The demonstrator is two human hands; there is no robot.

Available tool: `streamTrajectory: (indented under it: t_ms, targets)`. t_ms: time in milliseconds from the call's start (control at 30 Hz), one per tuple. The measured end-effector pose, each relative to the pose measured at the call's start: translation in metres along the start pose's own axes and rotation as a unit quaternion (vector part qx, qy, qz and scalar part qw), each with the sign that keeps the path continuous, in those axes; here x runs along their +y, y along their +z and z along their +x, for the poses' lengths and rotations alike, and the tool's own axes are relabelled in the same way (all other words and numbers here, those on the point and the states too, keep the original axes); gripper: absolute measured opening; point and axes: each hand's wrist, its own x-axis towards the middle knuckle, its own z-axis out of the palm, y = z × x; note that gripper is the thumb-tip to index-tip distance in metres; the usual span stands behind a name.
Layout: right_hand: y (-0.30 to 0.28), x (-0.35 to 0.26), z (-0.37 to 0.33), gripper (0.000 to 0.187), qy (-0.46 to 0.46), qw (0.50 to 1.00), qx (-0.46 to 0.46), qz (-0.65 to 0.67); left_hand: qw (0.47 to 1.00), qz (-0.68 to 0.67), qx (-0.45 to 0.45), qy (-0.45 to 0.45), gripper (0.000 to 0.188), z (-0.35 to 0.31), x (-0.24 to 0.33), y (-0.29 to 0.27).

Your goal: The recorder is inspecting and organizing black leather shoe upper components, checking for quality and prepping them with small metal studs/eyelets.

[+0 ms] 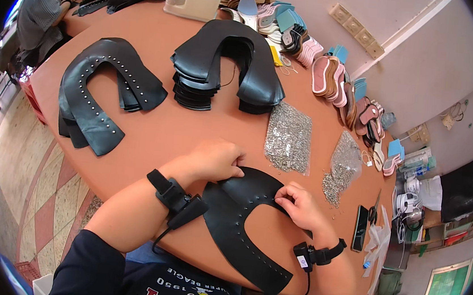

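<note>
A curved, horseshoe-shaped black leather piece (pixel 226 217) lies on the table in front of me, with small studs or holes along its inner edge. My left hand (pixel 215 159) is closed at its upper left edge, fingers curled and thumb against the leather. At the inner curve, the thumb and forefinger of my right hand (pixel 302 208) pinch the edge; whether a stud is between them is too small to tell. Beyond them sit a clear bag of metal studs (pixel 288 138) and a second, opened bag (pixel 345 155) with loose studs spilling from it.
A stack of studded leather pieces (pixel 93 128) lies to the left, and a taller plain black stack (pixel 199 58) stands behind. Shoe insoles (pixel 328 79) line the wall side. A phone (pixel 360 227) and scissors (pixel 374 212) lie at right. Another person (pixel 47 13) sits far left.
</note>
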Motion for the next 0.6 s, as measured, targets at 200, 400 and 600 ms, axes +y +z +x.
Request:
streamTrajectory:
  t_ms: [200,400,600]
  targets:
    - [0.001,-0.007,0.003,0.006,0.025,1.0,0.004,0.011,0.999,0.011,-0.029,-0.041,0.018,0.0,0.0,-0.001]
    - [-0.004,-0.007,0.008,0.005,0.083,0.996,-0.02,0.039,0.998,-0.008,-0.028,-0.06,0.017,-0.002,0.008,-0.005]
    - [-0.003,-0.001,0.01,0.005,0.041,0.997,-0.034,0.051,0.999,-0.009,-0.015,-0.038,0.017,-0.002,0.004,-0.001]
